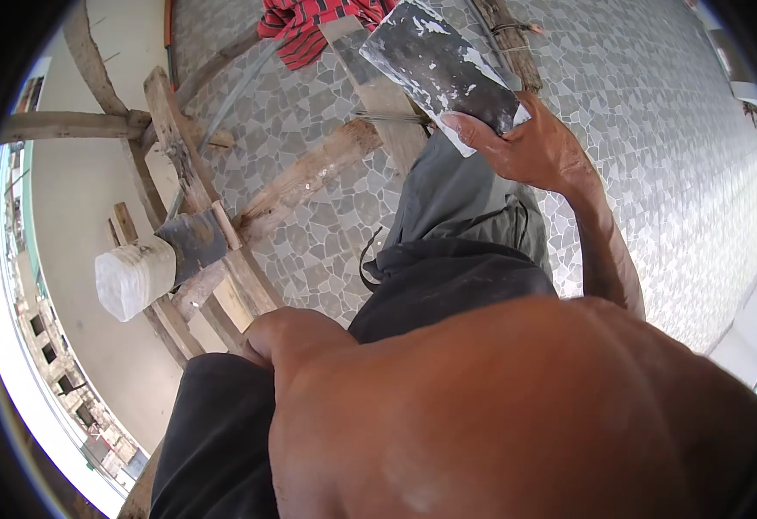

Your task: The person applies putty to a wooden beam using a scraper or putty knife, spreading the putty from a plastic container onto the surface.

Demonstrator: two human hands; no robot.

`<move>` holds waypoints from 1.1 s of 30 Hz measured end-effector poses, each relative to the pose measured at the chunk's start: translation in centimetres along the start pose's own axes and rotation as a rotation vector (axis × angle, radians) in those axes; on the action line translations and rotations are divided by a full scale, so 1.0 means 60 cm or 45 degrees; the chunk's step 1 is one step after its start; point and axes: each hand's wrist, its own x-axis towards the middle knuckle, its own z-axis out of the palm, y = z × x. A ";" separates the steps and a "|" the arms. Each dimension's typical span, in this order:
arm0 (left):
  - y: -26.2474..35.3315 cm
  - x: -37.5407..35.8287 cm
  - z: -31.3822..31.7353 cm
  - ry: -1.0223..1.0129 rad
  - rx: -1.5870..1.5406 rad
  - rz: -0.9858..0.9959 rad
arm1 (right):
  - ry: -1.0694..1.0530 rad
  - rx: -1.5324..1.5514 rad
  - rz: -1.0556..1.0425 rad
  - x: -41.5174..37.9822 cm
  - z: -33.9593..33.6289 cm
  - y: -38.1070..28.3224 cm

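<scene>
So the right hand [545, 143] has the near end of this white-smeared dark board [448, 73] gripped, thumb pressed on top, the rest sticking out past the fingers toward the red striped cloth [301, 39], while the left's hidden so I can't tell what it's doing.

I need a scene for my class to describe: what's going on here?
A person's right hand grips the near end of a dark board smeared with white, with the thumb on its upper face. The left hand can't be made out. Timbers cross above a patterned floor. A white container is among them at the left of the view, and a striped red cloth shows near its top.
</scene>
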 end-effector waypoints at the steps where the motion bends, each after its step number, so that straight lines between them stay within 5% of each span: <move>1: 0.000 0.000 -0.001 -0.001 0.000 -0.003 | -0.045 -0.018 -0.034 0.001 0.000 0.006; 11: 0.030 -0.003 -0.001 0.050 -0.002 0.007 | -0.200 0.171 0.192 -0.011 -0.004 0.009; 14: 0.050 0.004 -0.016 0.161 -0.044 0.009 | -0.200 0.173 0.079 -0.004 0.005 0.027; 19: 0.067 0.013 -0.013 0.441 -0.218 -0.103 | -0.242 0.256 0.322 -0.006 -0.013 0.000; 23: 0.085 0.024 0.004 0.619 -0.370 -0.273 | -0.182 0.290 0.275 -0.006 -0.012 0.012; 29: 0.071 -0.003 -0.045 0.451 -0.913 -0.597 | -0.239 0.203 0.296 -0.002 0.003 0.039; 33: 0.090 0.018 -0.048 0.393 -0.496 -0.496 | -0.309 0.218 0.345 0.000 0.004 0.040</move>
